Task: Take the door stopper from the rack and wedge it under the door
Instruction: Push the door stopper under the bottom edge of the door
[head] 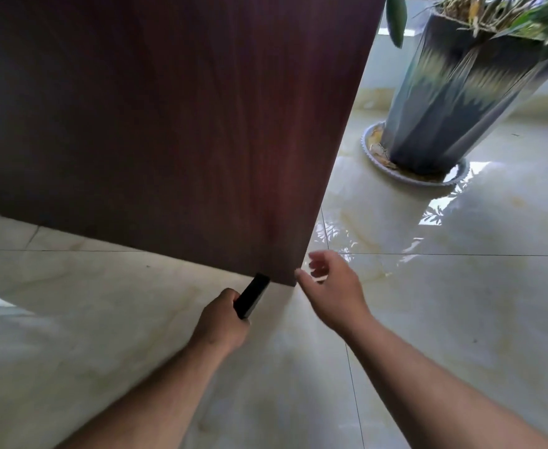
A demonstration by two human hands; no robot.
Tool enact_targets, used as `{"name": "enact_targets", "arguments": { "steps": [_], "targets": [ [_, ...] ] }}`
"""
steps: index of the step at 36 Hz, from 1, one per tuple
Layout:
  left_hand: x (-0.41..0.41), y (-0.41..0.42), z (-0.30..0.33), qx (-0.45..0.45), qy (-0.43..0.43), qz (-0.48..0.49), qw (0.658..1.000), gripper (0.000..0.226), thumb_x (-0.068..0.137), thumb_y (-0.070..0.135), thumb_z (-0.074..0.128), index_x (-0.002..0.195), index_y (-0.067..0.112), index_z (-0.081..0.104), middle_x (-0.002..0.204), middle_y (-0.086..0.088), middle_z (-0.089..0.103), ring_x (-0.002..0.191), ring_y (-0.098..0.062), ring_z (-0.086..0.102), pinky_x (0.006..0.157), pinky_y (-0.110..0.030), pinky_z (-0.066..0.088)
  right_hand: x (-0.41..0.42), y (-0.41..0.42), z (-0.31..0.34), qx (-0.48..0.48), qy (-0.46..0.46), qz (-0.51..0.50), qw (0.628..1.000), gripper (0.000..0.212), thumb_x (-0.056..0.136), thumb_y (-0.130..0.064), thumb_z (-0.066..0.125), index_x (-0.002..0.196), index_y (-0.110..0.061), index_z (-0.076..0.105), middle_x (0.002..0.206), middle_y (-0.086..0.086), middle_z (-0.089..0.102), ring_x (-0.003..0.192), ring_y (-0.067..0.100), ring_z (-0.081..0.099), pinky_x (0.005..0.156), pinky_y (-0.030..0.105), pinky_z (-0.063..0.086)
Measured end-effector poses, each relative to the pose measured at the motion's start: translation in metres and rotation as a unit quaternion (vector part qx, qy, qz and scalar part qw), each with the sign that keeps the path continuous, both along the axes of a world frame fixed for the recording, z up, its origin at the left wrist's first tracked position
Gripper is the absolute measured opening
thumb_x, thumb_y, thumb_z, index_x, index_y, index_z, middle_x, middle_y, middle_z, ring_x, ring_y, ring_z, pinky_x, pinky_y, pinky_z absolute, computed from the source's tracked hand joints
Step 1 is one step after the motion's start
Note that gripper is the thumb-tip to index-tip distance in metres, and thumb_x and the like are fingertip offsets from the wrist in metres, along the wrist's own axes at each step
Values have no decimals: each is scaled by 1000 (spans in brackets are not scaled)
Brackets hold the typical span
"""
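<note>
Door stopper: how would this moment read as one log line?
left hand: holds door stopper | tip at door bottom edge | right hand: open beside door corner

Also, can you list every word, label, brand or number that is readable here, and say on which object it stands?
None: no readable text anywhere.
Door stopper: plain black, no visible marking.
Door: wood grain only.
Plant pot: blurred pattern, no letters.

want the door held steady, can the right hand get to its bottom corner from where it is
Probably yes: the right hand hovers open just beside the door corner, nothing between them. The left hand with the door stopper sits clear to the side.
</note>
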State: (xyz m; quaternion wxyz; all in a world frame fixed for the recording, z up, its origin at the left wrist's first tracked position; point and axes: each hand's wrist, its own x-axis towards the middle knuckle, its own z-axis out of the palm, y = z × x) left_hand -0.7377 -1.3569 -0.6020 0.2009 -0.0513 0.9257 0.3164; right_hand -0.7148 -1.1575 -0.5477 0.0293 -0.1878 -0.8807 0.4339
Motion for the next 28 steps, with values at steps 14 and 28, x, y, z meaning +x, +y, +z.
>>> {"name": "enact_targets", "arguments": {
  "steps": [14, 28],
  "targets": [
    [-13, -14, -37, -45, 28, 33, 998, 30, 82, 21, 69, 111, 13, 64, 107, -7, 44, 73, -29, 63, 78, -42, 58, -52, 24, 15, -145, 110, 61, 981, 74, 87, -18, 86, 152, -23, 51, 145, -6, 65, 137, 13, 61, 119, 35, 48],
    [-26, -20, -69, -154, 32, -10, 988, 30, 85, 24, 64, 114, 17, 62, 112, -8, 53, 97, -32, 64, 78, -44, 57, -61, 28, 9, -145, 141, 52, 978, 46, 91, -9, 80, 133, -19, 67, 122, -3, 78, 117, 18, 74, 109, 44, 58]
  ]
}}
